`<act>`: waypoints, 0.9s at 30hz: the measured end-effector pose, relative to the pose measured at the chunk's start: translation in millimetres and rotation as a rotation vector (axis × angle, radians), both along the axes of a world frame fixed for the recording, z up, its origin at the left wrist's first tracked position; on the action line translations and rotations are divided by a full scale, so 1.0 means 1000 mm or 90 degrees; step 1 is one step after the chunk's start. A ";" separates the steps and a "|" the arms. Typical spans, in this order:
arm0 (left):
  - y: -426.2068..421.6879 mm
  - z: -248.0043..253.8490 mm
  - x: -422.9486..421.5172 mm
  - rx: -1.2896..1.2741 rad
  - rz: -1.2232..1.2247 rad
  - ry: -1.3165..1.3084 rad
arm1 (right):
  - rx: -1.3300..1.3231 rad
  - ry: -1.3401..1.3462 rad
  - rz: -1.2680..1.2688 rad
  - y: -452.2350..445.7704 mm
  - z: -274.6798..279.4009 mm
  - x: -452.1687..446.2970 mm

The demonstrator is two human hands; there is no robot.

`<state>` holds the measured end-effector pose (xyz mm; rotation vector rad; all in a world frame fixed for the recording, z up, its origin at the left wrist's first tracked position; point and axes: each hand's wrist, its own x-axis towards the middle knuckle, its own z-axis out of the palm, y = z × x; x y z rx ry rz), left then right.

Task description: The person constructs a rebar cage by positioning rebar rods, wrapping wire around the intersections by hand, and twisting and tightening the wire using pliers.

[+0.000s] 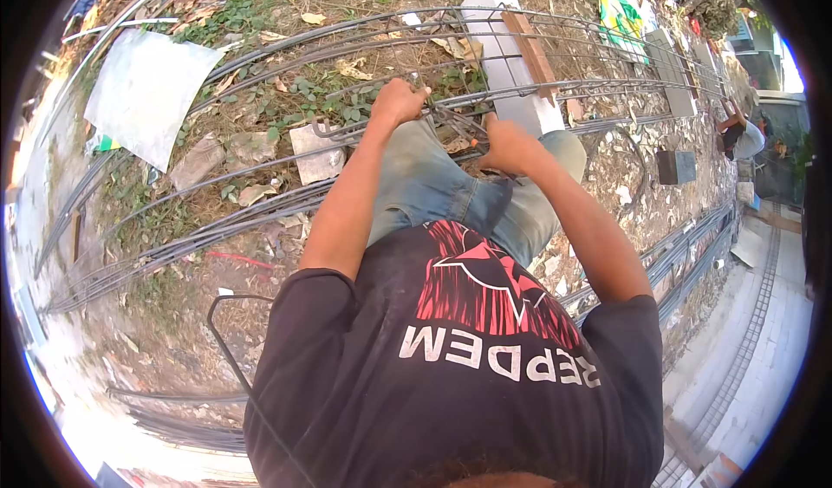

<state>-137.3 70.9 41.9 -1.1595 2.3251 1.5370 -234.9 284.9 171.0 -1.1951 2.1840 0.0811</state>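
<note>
Long grey steel bars (286, 53) with cross ties run across the view in front of my knees. My left hand (401, 102) is closed at the bars, thumb and fingers pinched together; what it holds is too small to name. To its right, my right hand (511, 146) has its fingers curled at the lower bars, around something dark that I cannot make out. Between the two hands lie several bent bar ends. A white block (496, 55) passes beneath the bars, with a brown wooden strip (530, 53) on it.
A white sheet (147, 89) lies at the upper left. More loose bars (199, 237) cross the ground at left and lower right. A dark block (676, 167) sits to the right. Another person (744, 137) is at the far right, near the bars' end.
</note>
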 end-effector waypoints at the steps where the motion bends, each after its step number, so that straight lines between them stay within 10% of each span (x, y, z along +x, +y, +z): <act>1: -0.002 0.001 0.001 -0.004 -0.002 -0.002 | -0.021 0.132 0.068 0.000 0.012 0.010; 8: -0.003 -0.001 0.000 -0.019 -0.014 0.020 | -0.283 0.590 0.389 0.004 0.020 0.010; 17: -0.001 -0.003 0.000 -0.022 -0.012 0.021 | -0.006 -0.505 -0.443 0.019 0.001 0.001; 27: 0.001 0.000 0.001 -0.043 -0.016 0.024 | -0.220 0.366 0.175 0.031 0.003 0.038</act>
